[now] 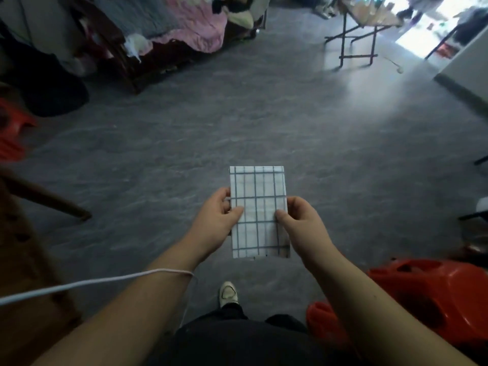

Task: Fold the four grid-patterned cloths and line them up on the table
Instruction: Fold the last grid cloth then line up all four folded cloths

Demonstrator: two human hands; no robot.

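Midair, the folded grid cloth [258, 212] is pinched at both long edges — left hand [216, 220], right hand [301, 223] — thumbs on top.

- We stand on a grey, marbled smooth floor [237, 122].
- On it rest our white shoe [228, 291], a red plastic stool [427, 294] and a black-legged folding table [356, 40].

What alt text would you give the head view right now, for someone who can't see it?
Two bare hands, left hand and right hand, hold a folded grid-patterned cloth by its side edges in mid-air above a grey floor. A red plastic chair sits to the right, and piled fabrics lie far back.
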